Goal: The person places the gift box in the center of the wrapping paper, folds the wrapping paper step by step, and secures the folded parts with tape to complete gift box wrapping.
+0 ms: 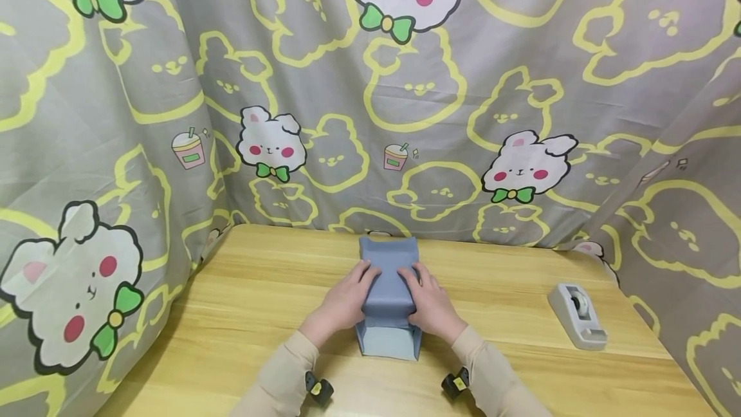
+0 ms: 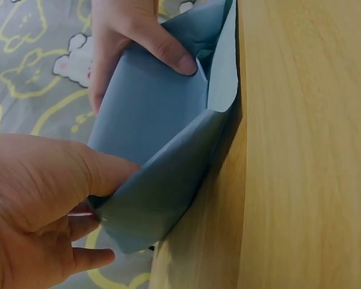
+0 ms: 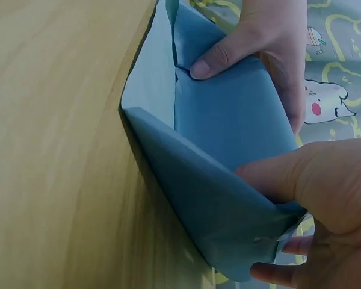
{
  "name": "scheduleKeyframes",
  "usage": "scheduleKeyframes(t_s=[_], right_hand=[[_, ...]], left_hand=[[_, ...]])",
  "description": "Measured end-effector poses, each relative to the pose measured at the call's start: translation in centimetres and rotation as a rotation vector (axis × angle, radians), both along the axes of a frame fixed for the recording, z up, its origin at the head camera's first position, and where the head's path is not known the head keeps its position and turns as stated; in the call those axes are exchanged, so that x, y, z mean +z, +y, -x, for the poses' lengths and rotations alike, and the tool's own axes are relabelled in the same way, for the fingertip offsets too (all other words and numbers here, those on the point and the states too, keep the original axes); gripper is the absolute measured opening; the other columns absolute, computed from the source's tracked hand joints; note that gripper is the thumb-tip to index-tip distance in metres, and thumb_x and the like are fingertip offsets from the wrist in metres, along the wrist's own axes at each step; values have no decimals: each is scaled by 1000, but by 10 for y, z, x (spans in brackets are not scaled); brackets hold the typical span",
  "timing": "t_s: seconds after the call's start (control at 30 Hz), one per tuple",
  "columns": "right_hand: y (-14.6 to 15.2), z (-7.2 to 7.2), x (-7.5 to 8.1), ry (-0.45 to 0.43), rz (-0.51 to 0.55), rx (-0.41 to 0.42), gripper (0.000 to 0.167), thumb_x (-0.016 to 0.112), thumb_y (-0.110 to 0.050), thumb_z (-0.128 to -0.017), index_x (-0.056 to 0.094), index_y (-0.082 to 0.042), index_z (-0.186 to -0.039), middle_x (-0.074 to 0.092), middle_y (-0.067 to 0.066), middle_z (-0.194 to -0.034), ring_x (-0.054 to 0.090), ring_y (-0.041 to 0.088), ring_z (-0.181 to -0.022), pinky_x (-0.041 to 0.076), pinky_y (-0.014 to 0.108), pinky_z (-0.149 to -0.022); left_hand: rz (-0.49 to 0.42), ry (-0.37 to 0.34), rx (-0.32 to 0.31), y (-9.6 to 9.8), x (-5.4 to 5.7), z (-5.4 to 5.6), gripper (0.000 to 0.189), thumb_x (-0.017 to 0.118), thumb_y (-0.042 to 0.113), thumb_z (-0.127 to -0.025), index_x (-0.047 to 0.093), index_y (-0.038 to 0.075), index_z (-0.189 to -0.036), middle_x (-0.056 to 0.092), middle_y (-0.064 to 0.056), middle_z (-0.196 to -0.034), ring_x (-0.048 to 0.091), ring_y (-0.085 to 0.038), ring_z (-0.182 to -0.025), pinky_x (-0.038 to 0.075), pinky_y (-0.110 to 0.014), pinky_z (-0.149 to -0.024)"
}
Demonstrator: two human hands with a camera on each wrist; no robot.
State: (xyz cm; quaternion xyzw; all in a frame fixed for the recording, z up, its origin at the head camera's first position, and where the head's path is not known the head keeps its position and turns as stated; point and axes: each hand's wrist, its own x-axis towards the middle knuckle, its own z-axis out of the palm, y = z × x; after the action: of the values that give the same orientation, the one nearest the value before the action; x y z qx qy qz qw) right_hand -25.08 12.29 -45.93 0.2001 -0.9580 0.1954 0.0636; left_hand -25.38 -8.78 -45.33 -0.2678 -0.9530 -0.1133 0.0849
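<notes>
A box-shaped package (image 1: 389,285) wrapped in blue paper (image 2: 147,102) lies at the middle of the table, long side pointing away from me. My left hand (image 1: 345,298) grips its left side, with fingertips over the top edge and the thumb pressed in at the near end. The right hand (image 1: 433,301) holds the opposite side the same way, its thumb at the right corner of that end. Folded-in side paper (image 3: 204,198) forms slanting creases there. A pale paper flap (image 1: 389,343) sticks out toward me along the tabletop.
A grey tape dispenser (image 1: 579,317) with a roll of tape stands on the right of the wooden table (image 1: 260,275). A patterned grey curtain (image 1: 324,82) hangs round the back and sides. Small black wrist cameras (image 1: 318,388) are strapped to both sleeves.
</notes>
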Motion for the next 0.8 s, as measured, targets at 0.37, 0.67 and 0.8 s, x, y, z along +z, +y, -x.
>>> scheduleKeyframes(t_s=[0.37, 0.67, 0.8], right_hand=[[-8, 0, -9, -29, 77, -56, 89, 88, -31, -69, 42, -13, -142, 30, 25, -148, 45, 46, -125, 45, 63, -87], [4, 6, 1, -100, 135, 39, 83, 83, 3, -69, 45, -13, -142, 26, 25, -152, 40, 44, -131, 51, 50, -88], [7, 9, -1, -112, 147, 62, 84, 82, 4, -69, 44, -13, -142, 25, 25, -152, 40, 44, -132, 52, 49, -89]], left_hand=[[-25, -29, 42, 6, -5, -3, 83, 85, 28, -74, 41, 6, -141, 36, -24, -149, 41, -39, -138, 47, -43, -104], [-69, -136, -32, -9, -2, 7, 85, 81, 2, -73, 38, 13, -146, 30, -19, -155, 44, -35, -136, 53, -39, -91], [-62, -147, -24, -9, -1, 8, 86, 82, 3, -73, 38, 14, -146, 29, -18, -156, 42, -35, -138, 52, -41, -94]])
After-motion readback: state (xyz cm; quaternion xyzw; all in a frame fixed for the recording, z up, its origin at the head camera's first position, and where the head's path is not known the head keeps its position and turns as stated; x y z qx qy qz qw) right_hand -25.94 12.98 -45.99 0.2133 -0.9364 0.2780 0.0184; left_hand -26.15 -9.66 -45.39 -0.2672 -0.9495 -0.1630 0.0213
